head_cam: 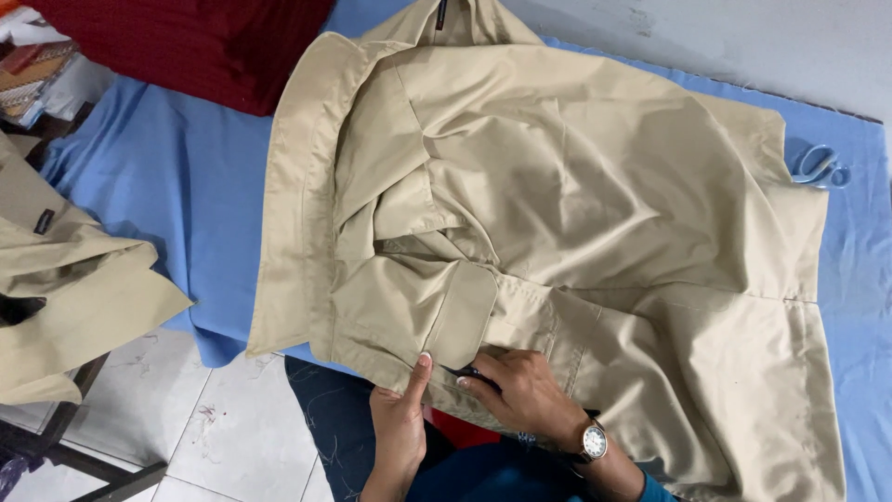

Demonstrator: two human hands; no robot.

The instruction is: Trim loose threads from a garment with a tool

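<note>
A beige garment (557, 204) lies spread over a table covered in blue cloth (186, 186). My left hand (400, 428) pinches the garment's near edge just under a pocket flap (460, 316), thumb pressed up against the fabric. My right hand (525, 390), with a wristwatch (593, 440) on it, rests on the garment beside the left hand. Its fingers close on a small dark object (467, 373) at the flap's lower edge; I cannot tell what the object is.
Scissors with light blue handles (819, 167) lie at the table's far right. A dark red cloth (186, 46) sits at the back left. Another beige garment (65, 279) is draped on a stand to the left. White floor tiles (214, 428) show below the table edge.
</note>
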